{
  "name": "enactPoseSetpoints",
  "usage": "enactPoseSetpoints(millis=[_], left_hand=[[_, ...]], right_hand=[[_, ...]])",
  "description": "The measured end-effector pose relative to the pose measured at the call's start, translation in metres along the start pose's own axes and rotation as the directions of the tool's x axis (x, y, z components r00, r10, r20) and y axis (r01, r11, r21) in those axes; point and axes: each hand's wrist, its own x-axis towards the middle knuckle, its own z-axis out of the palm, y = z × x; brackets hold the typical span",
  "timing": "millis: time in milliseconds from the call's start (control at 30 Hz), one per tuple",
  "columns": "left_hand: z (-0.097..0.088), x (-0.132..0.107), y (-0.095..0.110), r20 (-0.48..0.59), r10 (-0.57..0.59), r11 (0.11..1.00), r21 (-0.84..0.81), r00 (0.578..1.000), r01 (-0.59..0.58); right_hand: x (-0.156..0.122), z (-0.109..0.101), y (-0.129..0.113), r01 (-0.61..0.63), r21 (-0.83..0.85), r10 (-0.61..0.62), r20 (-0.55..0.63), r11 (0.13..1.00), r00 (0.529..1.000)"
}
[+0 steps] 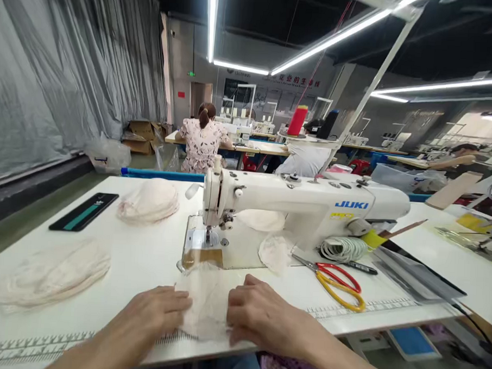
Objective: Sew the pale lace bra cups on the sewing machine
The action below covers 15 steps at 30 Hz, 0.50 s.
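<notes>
A thin whitish fabric piece [206, 302] lies at the front of the table, just before the needle area of a white JUKI sewing machine [306, 203]. My left hand [157, 308] is closed on its left edge, fingertips over the cloth. Curled fingers of my right hand [260, 313] grip the right edge; the thumb is partly hidden. The fabric's upper end reaches the brown guide plate [203, 257] below the presser foot [208, 235]. Another small fabric piece [274, 254] rests on the machine bed, right of the needle.
Two fabric stacks [149, 201] [57, 271] and a dark phone-like slab [84, 211] lie on the left. Red-and-yellow scissors [339, 284], a coiled cord [343, 248] and plastic sheets [417, 273] sit right. A printed ruler [31, 344] runs along the front edge. Other people sit beyond.
</notes>
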Motion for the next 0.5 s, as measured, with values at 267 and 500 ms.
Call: enactPoseSetpoints(millis=[267,500], left_hand=[[0.046,-0.021,-0.004,-0.112,0.42,0.801,0.513,0.901,-0.309],[0.06,-0.026,-0.009,-0.323,0.475,0.8,0.545,0.819,-0.249]], right_hand=[[0.038,0.037,-0.004,-0.152,0.028,0.154,-0.138,0.988,0.978],[0.034,0.022,-0.01,-0.14,0.084,0.141,-0.004,0.987,0.99]])
